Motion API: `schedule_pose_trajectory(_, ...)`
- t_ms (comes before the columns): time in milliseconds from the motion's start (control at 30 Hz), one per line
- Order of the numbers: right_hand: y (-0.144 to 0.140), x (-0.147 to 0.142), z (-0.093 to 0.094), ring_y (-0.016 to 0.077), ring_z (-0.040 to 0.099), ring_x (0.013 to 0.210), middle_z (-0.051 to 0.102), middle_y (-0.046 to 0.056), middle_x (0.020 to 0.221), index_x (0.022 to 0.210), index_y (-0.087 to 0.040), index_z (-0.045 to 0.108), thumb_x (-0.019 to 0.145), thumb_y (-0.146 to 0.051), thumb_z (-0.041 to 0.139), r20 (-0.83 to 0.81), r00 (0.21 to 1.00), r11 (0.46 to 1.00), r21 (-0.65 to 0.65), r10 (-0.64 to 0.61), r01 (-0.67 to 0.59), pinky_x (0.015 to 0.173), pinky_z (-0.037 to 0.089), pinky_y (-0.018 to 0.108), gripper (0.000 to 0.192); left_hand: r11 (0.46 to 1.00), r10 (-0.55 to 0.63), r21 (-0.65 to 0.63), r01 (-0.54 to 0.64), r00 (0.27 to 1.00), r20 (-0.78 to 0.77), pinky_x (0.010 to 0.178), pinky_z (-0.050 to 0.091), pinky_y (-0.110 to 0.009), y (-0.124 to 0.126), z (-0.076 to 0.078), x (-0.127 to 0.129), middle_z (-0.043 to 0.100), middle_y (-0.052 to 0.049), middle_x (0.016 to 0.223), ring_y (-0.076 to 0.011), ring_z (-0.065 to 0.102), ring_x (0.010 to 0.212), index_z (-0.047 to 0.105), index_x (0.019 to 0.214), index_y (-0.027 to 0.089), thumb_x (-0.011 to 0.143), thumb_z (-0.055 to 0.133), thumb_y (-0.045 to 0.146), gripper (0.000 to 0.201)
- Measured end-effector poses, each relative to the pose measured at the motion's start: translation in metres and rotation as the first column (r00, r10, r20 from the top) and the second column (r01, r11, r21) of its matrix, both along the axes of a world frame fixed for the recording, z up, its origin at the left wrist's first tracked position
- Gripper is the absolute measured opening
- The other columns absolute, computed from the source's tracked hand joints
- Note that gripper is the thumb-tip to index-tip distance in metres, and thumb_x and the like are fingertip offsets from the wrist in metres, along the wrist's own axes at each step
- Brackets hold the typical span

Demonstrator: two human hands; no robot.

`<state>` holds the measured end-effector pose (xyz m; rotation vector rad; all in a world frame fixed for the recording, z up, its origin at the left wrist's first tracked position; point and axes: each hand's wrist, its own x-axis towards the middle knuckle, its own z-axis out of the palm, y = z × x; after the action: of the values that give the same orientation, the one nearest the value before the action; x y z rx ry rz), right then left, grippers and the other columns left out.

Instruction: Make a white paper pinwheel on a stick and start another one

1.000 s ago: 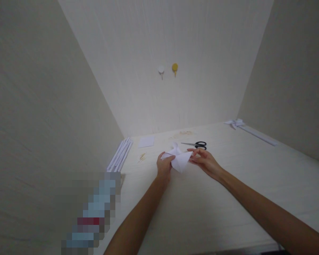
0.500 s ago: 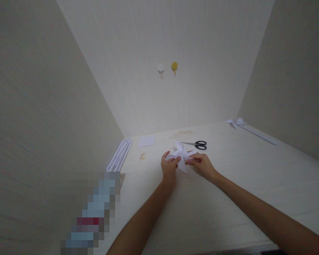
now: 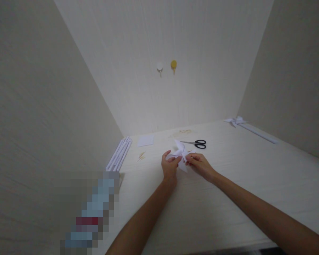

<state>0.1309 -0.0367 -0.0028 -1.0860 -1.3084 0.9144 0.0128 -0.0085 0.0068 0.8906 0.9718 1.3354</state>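
Observation:
A white paper pinwheel (image 3: pixel 179 148) with folded blades is between my two hands, over the middle of the table. My left hand (image 3: pixel 170 165) is closed on its left side, the thumb pressed close to the centre. At the right of the centre, my right hand (image 3: pixel 198 163) pinches the pinwheel with thumb and fingers. Something thin and brownish shows beside the right fingers, too small to make out. Just behind the right hand lie scissors (image 3: pixel 199 144) with black handles, their blades pointing left.
Rolled white paper sticks (image 3: pixel 119 154) lie by the left wall. Nearby are a square paper sheet (image 3: pixel 145 140) and toothpicks (image 3: pixel 141 156). A pinwheel on a paper stick (image 3: pixel 257 131) rests along the right wall. Two hooks (image 3: pixel 173 64) are on the back wall. A blurred patch covers the lower left.
My right hand has shifted slightly left, its fingers now nearer the pinwheel's centre. My left hand keeps its hold. The whole view has moved a little.

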Motion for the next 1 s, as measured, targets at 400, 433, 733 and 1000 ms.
schedule_pose_trajectory(400,0.0052,0.0005,-0.0077,0.0097,0.043,0.051,0.049,-0.001,0.053,0.050,-0.015,0.055,0.071,-0.037,0.051,0.057,0.997,0.999,-0.010,-0.051,0.051,0.047,0.030,0.021,0.031,0.999,-0.020,0.027,0.021,0.999,-0.040,0.044,0.034,-0.018,-0.0025,0.0011,0.0007,0.049,0.009,0.046,-0.0059,0.045,0.041,0.044,0.096,0.013,0.046,0.066,0.013,0.055)
schedule_pose_trajectory(433,0.0052,0.0003,-0.0075,0.0097,0.044,0.051,0.049,-0.001,0.052,0.051,-0.015,0.055,0.071,-0.037,0.052,0.064,0.996,0.998,-0.009,-0.055,0.056,0.047,0.031,0.021,0.030,0.999,-0.020,0.028,0.021,0.999,-0.043,0.044,0.035,-0.018,-0.0027,0.0013,0.0007,0.049,0.009,0.045,-0.0058,0.045,0.041,0.044,0.096,0.013,0.046,0.066,0.013,0.055)
schedule_pose_trajectory(733,0.0031,-0.0007,-0.0039,0.0100,0.044,0.047,0.051,-0.001,0.049,0.051,-0.014,0.058,0.068,-0.036,0.054,0.071,0.995,0.997,-0.027,-0.075,0.077,0.045,0.031,0.022,0.028,0.999,-0.019,0.026,0.021,0.998,-0.062,0.043,0.034,-0.017,-0.0031,0.0009,0.0011,0.046,0.010,0.045,-0.0058,0.045,0.041,0.045,0.097,0.012,0.045,0.067,0.014,0.057)
schedule_pose_trajectory(1000,0.0040,0.0007,-0.0059,0.0105,0.045,0.047,0.053,-0.001,0.050,0.053,-0.014,0.060,0.068,-0.036,0.054,0.063,0.995,0.996,-0.042,-0.074,0.077,0.045,0.032,0.022,0.027,0.999,-0.023,0.031,0.025,0.998,-0.058,0.044,0.035,-0.018,-0.0017,-0.0016,0.0008,0.045,0.010,0.045,-0.0057,0.045,0.040,0.045,0.098,0.012,0.045,0.069,0.015,0.058)
